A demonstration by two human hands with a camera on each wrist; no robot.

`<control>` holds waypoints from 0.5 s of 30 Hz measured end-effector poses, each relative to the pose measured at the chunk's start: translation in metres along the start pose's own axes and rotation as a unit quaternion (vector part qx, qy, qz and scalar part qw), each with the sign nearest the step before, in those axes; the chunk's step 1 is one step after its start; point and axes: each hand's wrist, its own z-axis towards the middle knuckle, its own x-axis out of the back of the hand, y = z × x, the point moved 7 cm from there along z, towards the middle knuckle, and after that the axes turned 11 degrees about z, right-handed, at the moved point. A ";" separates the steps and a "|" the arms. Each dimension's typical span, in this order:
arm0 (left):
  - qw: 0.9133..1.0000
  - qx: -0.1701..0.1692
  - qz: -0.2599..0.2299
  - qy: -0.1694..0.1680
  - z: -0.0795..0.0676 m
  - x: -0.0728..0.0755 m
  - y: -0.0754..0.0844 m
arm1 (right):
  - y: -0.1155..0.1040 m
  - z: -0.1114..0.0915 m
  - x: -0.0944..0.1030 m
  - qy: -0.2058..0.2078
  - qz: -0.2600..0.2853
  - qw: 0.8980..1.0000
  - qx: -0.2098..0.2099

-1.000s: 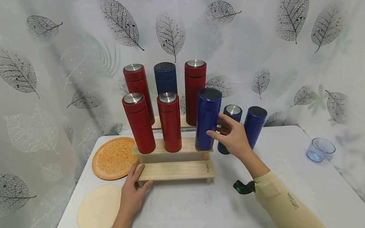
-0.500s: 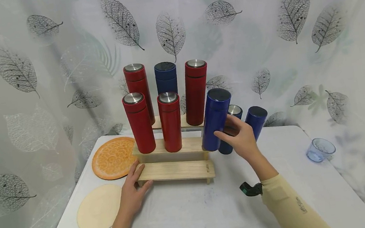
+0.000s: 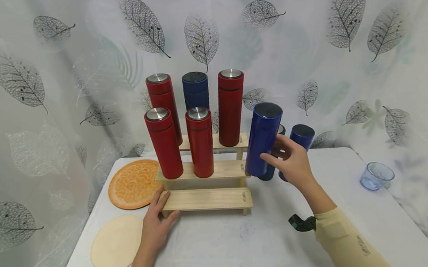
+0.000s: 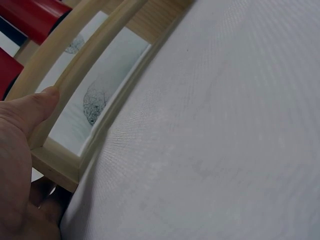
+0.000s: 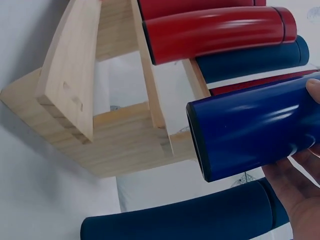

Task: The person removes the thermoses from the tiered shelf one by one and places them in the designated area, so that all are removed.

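My right hand [image 3: 290, 159] grips a glossy blue thermos [image 3: 263, 138] by its side, thumb in front and fingers behind. The thermos leans slightly, just off the right end of the middle step; in the right wrist view its dark base [image 5: 199, 142] is apart from the wood. My left hand [image 3: 156, 218] holds the left end of the three-step wooden rack [image 3: 210, 199], its thumb [image 4: 47, 100] at the lowest step's edge. Two red thermoses [image 3: 164, 144] [image 3: 201, 143] stand on the middle step. On the top step are two more red ones [image 3: 231, 107] and a dark blue one [image 3: 196, 91].
Right of the rack stand a dark blue thermos [image 3: 267, 174], mostly hidden, and another blue thermos [image 3: 303, 135]. A small clear blue glass [image 3: 375, 176] sits at the table's right edge. An orange round mat [image 3: 134, 185] and a cream round board [image 3: 116, 244] lie at left.
The right hand has carried the blue thermos rightward off the middle step, uncovering the step's right end and covering more of the thermoses behind. The left hand stays at the rack's end.
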 end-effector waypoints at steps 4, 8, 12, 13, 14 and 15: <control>1.000 0.000 0.001 -0.001 0.001 0.000 -0.001 | -0.001 0.000 0.006 0.006 -0.002 1.000 0.002; 1.000 -0.001 0.001 -0.001 0.001 -0.001 -0.001 | -0.001 -0.001 0.013 0.012 -0.010 1.000 -0.001; 1.000 -0.004 0.000 0.000 0.001 -0.001 -0.001 | 0.000 -0.004 0.020 0.019 -0.007 1.000 -0.008; 1.000 -0.005 -0.001 0.000 0.001 -0.001 -0.001 | 0.000 -0.004 0.022 0.021 -0.005 1.000 -0.011; 1.000 -0.005 -0.001 0.000 0.002 -0.001 -0.001 | 0.001 -0.005 0.023 0.024 -0.003 1.000 -0.013; 1.000 -0.005 -0.001 0.000 0.002 -0.001 -0.001 | 0.001 -0.006 0.025 0.026 0.000 1.000 -0.015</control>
